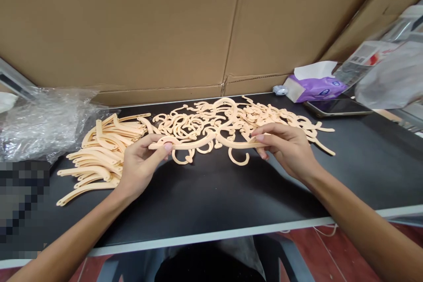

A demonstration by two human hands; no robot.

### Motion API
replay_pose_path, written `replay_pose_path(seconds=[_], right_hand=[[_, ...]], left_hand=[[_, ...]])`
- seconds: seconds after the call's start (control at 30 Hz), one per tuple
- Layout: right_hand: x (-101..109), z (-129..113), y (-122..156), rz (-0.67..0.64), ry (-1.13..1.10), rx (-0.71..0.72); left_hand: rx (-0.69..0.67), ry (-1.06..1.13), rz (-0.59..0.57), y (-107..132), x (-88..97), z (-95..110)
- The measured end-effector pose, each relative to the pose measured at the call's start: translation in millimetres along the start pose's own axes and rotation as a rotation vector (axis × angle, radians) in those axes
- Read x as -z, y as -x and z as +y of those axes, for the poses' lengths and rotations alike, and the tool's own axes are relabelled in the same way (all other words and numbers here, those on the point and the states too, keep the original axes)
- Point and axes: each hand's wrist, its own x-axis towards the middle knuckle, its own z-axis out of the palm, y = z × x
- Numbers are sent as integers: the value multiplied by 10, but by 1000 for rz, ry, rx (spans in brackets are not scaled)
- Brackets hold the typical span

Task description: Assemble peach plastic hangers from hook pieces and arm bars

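1. Bottom of frame: pale edge strip (211,236) bordering black tabletop (211,205); smooth, dull-looking surface.
2. Left of centre: left hand (140,165) pinching one arm of hanger-shaped piece (198,143) between thumb and fingers, thumb uppermost.
3. Right of centre: right hand (291,147) pinching outer end of opposite arm between thumb and fingertips, lower fingers bent beneath.
4. Mid-frame: hanger-shaped piece raised above tabletop, arms bowed, hook rising from the middle. Best held level, with light, even pressure at both ends; advisable to watch the central joint, probably the weak spot, and keep hook clear of loose parts.
5. Left of frame: fanned stack of curved arms (92,155); slim, cream, plastic-looking, holes visible at some ends.
6. Centre: loose C-shaped hook (238,163); just beyond, tangled heap of hooks (185,128) spreading rightward, knobbed ends.
7. Far left: crinkled, glossy clear wrap (42,119). Right: flat dark phone (337,106); behind, soft purple tissue pack (317,88).
8. Top of frame: brown cardboard (132,22), creased vertically.
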Motion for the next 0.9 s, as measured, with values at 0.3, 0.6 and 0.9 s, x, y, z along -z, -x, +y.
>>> replay_pose_path(seconds=[0.3, 0.6, 0.9], right_hand=[[-43, -84, 64, -290, 199, -122], [-264, -114, 204, -459, 309, -107], [-326, 38, 288, -521, 688, 285]], left_hand=[[48, 76, -87, 3, -48, 44], [-60, -348, -360, 184, -267, 97], [-352, -631, -331, 230, -265, 12]])
